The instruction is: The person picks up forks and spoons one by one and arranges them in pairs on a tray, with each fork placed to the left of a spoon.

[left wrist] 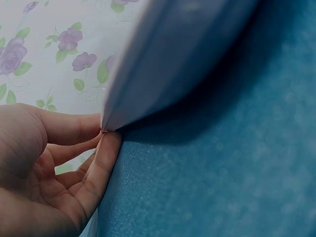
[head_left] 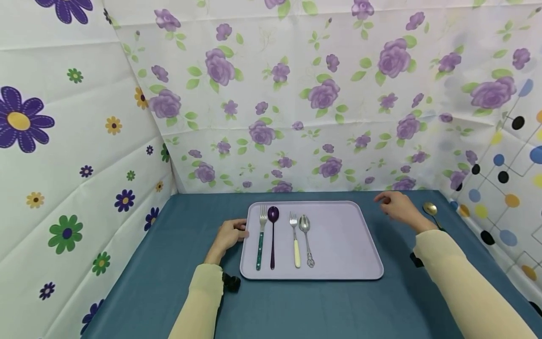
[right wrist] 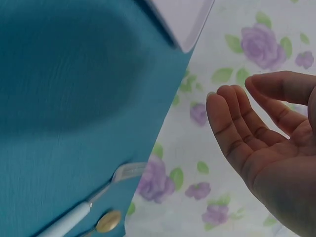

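A pale lilac tray lies on the blue cloth. On it, from left to right, are a fork with a green handle, a dark purple spoon, a fork with a cream handle and a silver spoon with an ornate handle. My left hand pinches the tray's left rim between thumb and fingers, as the left wrist view shows at the tray edge. Off the tray's right side hovers my right hand, holding nothing, its fingers loosely bent.
At the far right of the table lies a gold spoon. Beside it, in the right wrist view, lies a utensil with a white handle and a metal head. Floral cloth walls enclose the back and sides.
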`<state>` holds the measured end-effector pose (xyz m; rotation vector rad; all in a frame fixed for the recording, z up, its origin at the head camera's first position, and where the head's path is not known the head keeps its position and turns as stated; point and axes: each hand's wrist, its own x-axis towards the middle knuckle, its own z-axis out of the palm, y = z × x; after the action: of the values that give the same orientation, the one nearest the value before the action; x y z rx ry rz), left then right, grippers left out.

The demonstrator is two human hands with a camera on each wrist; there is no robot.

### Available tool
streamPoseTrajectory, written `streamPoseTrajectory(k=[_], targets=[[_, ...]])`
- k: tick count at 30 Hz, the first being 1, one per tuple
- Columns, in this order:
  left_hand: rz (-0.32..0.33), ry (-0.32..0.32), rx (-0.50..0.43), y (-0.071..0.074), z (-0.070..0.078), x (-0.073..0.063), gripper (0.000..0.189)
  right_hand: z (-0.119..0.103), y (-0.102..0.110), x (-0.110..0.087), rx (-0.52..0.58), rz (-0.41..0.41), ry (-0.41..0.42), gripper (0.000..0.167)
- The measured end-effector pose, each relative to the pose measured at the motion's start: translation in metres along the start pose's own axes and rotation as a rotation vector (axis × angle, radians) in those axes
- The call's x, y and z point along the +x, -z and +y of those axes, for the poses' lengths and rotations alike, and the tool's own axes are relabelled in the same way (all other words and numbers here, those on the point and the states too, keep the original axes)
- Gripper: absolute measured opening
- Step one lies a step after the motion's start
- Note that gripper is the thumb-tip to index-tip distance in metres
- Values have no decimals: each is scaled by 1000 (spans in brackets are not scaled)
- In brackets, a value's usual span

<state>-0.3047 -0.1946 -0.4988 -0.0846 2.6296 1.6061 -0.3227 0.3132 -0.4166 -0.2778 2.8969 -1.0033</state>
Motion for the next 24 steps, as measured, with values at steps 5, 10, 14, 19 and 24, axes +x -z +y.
streamPoseTrajectory(k=[5, 10, 14, 19, 24], targets=[[0, -6, -3, 0, 0, -1, 50, 18, 3, -5, -36, 23, -44, 36], [-1, -8, -1, 0, 0, -1, 51, 34, 0, -12, -54, 16, -68, 36], [-3, -4, 4, 0, -1, 0, 51, 39, 1, -17, -41, 26, -59, 36], [-2, -3, 2, -1, -1, 0, 51, 45, 5, -22, -52, 34, -44, 35], [2, -5, -3, -1, 0, 0, 51, 53, 4, -25, -68, 49, -45, 33]])
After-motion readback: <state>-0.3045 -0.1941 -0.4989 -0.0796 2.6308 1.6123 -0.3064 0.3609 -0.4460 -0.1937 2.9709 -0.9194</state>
